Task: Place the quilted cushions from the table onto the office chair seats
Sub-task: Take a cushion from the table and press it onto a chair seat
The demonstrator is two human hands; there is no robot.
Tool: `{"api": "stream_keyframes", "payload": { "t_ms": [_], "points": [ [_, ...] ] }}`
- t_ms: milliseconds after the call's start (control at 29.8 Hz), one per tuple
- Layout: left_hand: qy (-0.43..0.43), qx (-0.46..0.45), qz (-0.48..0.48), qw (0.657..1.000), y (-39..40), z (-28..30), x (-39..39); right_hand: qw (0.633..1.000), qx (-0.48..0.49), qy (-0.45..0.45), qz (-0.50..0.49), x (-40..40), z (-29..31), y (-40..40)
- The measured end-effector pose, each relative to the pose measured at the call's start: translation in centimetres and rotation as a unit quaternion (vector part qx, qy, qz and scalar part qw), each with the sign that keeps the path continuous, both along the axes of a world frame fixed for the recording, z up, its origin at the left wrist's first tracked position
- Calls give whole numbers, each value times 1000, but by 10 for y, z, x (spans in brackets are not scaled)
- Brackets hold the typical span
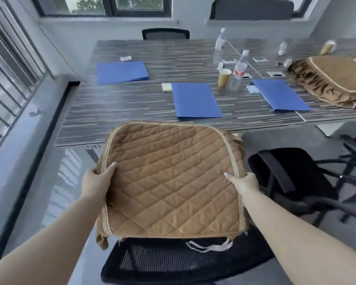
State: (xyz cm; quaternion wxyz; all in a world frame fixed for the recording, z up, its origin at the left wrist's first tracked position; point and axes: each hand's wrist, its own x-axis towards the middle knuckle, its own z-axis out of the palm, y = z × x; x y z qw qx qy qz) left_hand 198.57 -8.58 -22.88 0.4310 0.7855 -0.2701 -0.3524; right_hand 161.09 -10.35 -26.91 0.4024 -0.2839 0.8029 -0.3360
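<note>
**Brown quilted cushion held over a chair**

Brown and diamond-stitched, the cushion is held by both side edges over the black mesh chair at the bottom of the view. Its near edge hangs at the top of the chair's back, where two pale ties dangle; its far edge reaches the table edge.

Left hand grips the left border, thumb lying on the quilted top and the other fingers curled out of sight beneath. Right hand grips the right border the same way, thumb on top along the gold trim, fingers hidden under the fabric.

A second chair, bare black seat and armrest, stands just right of the cushion, turned aside.

On the striped table, more brown cushions are stacked at the far right edge, ruffled skirt showing. Three blue folders lie across the table, with sticky notes beside the middle one. Two water bottles and a paper cup stand between the middle and right folders. Another chair back shows at the far side, under the windows.
</note>
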Motion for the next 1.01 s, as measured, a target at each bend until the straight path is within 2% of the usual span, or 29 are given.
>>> {"api": "stream_keyframes", "payload": {
  "t_ms": [67, 201, 302, 638, 840, 1007],
  "points": [
    [4, 24, -7, 1000, 11, -19, -1, 1000, 20, 18, 0, 0, -10, 6],
    [25, 103, 17, 994, 8, -87, -7, 996, 84, 38, 8, -6, -67, -2],
    [12, 142, 23, 990, 8, -113, -13, 992, 117, 38, 17, -11, -91, -8],
    [-8, 257, 10, 966, 4, -151, -35, 975, 188, 93, 73, -25, -134, -28],
    [24, 265, 29, 964, -18, -169, -40, 971, 203, 96, 79, -23, -148, -57],
    [4, 247, 19, 969, -90, -191, -25, 981, 145, 94, 92, -9, -162, -135]
  ]
}}
